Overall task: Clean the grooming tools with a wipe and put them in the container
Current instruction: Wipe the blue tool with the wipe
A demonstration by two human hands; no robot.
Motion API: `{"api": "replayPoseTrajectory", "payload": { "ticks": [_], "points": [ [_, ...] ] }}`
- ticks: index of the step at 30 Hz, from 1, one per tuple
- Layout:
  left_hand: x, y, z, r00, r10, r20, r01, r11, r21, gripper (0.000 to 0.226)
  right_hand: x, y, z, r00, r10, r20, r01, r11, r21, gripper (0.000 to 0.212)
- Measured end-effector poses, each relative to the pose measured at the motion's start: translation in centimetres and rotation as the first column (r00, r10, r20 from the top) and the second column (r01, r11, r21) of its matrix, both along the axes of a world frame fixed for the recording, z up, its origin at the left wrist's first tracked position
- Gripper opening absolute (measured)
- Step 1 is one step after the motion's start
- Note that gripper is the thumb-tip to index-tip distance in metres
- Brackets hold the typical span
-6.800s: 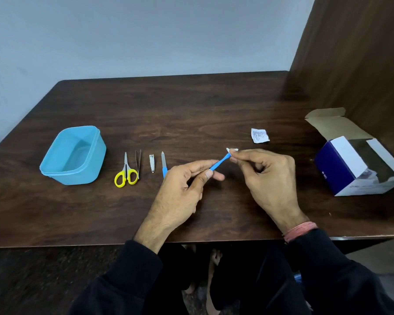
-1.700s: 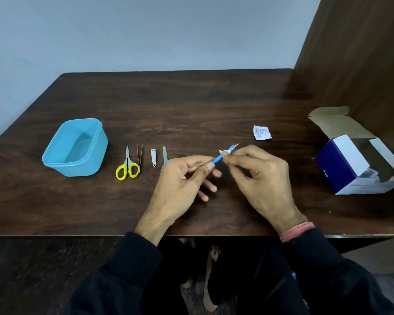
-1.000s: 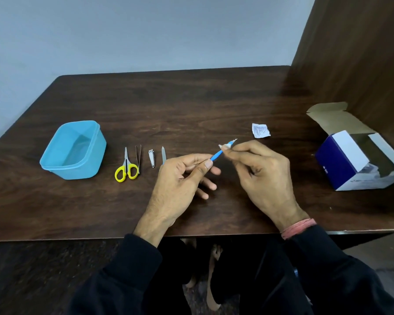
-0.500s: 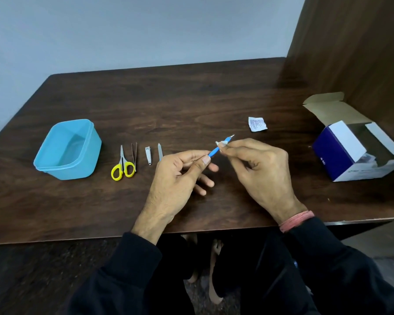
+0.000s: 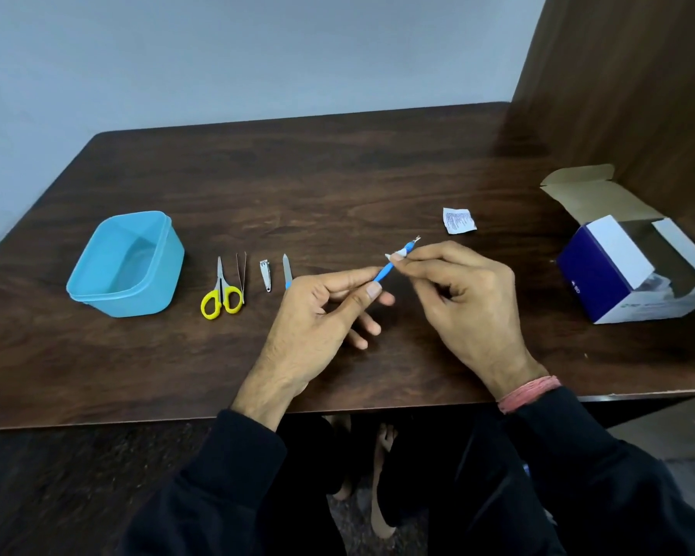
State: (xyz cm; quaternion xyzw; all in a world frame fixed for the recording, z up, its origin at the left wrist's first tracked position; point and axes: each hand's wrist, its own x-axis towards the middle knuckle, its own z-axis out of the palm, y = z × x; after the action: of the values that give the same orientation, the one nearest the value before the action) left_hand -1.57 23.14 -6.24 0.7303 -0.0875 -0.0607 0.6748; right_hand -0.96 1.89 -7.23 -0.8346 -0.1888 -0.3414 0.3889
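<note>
My left hand (image 5: 318, 315) pinches the lower end of a thin blue-handled cuticle tool (image 5: 387, 269) above the table's middle. My right hand (image 5: 470, 302) pinches a small white wipe (image 5: 394, 256) around the tool's upper shaft, just below its forked metal tip. A blue plastic container (image 5: 125, 262) stands empty at the left. Between it and my left hand lie yellow-handled scissors (image 5: 220, 292), tweezers (image 5: 241, 270), a nail clipper (image 5: 265, 270) and a nail file (image 5: 287, 268), the file's lower end hidden behind my left hand.
A torn white wipe sachet (image 5: 459, 220) lies right of centre on the dark wooden table (image 5: 297, 186). An open blue and white cardboard box (image 5: 634, 266) sits at the right edge, beside a wooden side panel (image 5: 634, 86).
My right hand has slid the wipe back and forth along the blue tool's shaft, leaving the metal tip exposed. The camera view shifted slightly; the other tools stay put.
</note>
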Motion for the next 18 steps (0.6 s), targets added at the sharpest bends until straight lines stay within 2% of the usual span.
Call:
{"api": "replayPoseTrajectory", "payload": {
  "ticks": [9,14,18],
  "points": [
    [-0.18,0.62,0.68,0.983,-0.181,0.022,0.181,0.983,0.030,0.036,0.14,-0.32,-0.02,0.997,-0.083,0.002,0.083,0.995,0.053,0.023],
    [0.01,0.73,0.51,0.988,-0.155,0.021,0.155,0.988,0.009,0.037,-0.33,0.13,-0.15,0.999,0.018,0.041,-0.015,0.998,-0.060,0.018],
    [-0.05,0.44,0.52,0.992,-0.124,-0.004,0.124,0.992,-0.010,0.033,-0.20,0.07,-0.04,0.998,-0.031,0.054,0.032,0.999,-0.021,0.020]
  ]
}}
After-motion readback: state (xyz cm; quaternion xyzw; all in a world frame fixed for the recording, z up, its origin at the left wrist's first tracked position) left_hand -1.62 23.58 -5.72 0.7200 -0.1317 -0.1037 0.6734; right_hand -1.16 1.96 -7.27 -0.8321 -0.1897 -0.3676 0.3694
